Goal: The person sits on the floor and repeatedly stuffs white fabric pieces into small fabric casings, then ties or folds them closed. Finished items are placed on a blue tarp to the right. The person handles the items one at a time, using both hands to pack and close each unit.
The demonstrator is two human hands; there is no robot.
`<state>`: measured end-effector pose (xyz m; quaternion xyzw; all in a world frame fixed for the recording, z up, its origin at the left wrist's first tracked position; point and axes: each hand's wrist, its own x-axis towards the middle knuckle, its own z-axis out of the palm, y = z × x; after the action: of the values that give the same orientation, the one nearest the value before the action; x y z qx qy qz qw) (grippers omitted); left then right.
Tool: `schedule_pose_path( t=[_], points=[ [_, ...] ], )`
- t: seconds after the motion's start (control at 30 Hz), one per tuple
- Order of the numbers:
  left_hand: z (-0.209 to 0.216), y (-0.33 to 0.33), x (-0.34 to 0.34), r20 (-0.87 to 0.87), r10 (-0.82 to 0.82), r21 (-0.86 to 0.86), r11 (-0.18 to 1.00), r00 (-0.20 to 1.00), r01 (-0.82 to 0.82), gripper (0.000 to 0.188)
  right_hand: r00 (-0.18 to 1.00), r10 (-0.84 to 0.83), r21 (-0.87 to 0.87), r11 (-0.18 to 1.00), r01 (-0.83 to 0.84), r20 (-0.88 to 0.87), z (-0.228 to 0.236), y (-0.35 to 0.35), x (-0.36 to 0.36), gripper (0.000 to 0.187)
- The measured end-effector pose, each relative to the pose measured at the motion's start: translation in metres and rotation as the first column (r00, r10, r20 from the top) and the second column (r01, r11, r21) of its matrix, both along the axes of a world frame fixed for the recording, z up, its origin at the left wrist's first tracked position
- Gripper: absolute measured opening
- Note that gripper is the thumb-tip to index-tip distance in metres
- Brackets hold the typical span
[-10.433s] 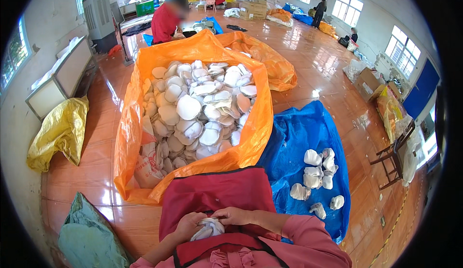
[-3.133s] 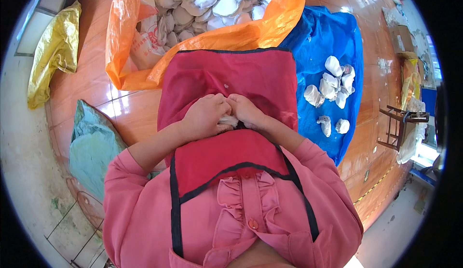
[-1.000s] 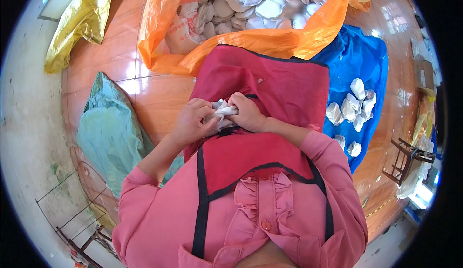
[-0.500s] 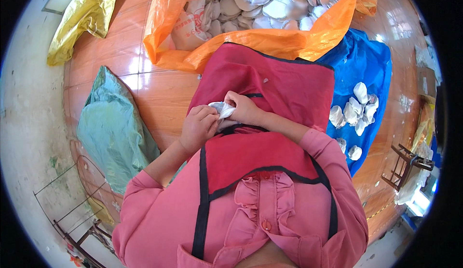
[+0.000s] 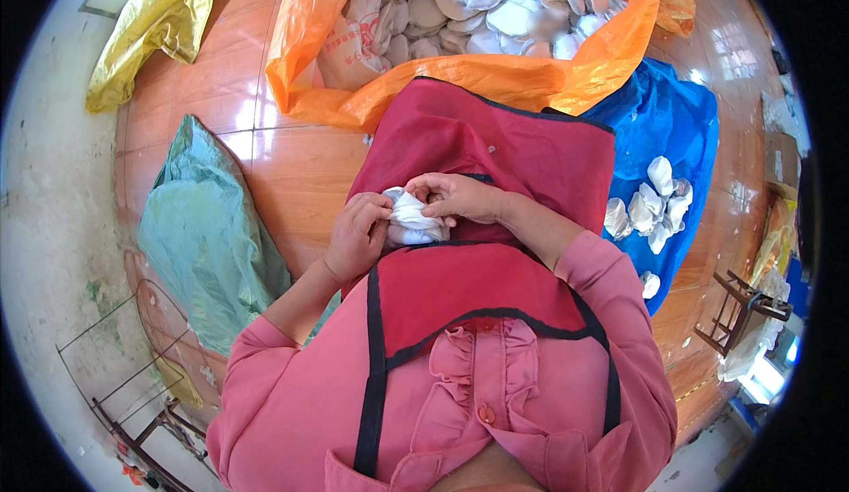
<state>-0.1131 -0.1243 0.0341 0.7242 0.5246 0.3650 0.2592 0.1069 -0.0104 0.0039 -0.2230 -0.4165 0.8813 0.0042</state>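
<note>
A white, soft, rounded fabric pad is bunched above my lap, over a dark red apron with black edging. My left hand pinches the pad's left edge between thumb and bent fingers. On the other side, my right hand is closed with its fingertips on the pad's upper right part, where the cloth is folded over. The tips of some fingers are hidden by the cloth.
Ahead lies a big open orange sack heaped with white and grey pads. A blue sack at right has several white pads on it. At left stand a green sack, a yellow sack and a metal rack.
The pad has been spread wider and shows more of its white face. My right hand has shifted slightly to the right and turned flatter over it; my left hand keeps its pinch.
</note>
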Motion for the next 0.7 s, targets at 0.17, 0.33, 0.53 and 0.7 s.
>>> schedule_pose_path(
  t=[0.17,0.33,0.53,0.7],
  points=[
    [-0.004,-0.001,0.003,0.029,-0.025,0.029,0.999,0.999,0.025,0.017,1.000,0.026,0.184,0.983,-0.025,-0.002,-0.026,0.000,-0.004,0.031],
    [-0.007,-0.003,0.002,0.049,-0.039,0.056,0.998,0.998,0.037,0.018,0.984,0.080,0.695,0.717,0.052,-0.156,-0.051,-0.001,-0.005,0.026],
    [0.001,-0.008,0.005,0.128,0.111,-0.188,0.978,0.985,-0.086,0.011,0.996,-0.080,0.379,0.921,0.085,-0.028,-0.028,-0.011,-0.003,0.033],
    [0.015,0.002,0.013,-0.142,0.187,-0.601,0.764,0.972,-0.235,0.017,1.000,0.001,0.449,0.894,-0.010,0.020,-0.027,-0.006,-0.007,0.046]
  ],
)
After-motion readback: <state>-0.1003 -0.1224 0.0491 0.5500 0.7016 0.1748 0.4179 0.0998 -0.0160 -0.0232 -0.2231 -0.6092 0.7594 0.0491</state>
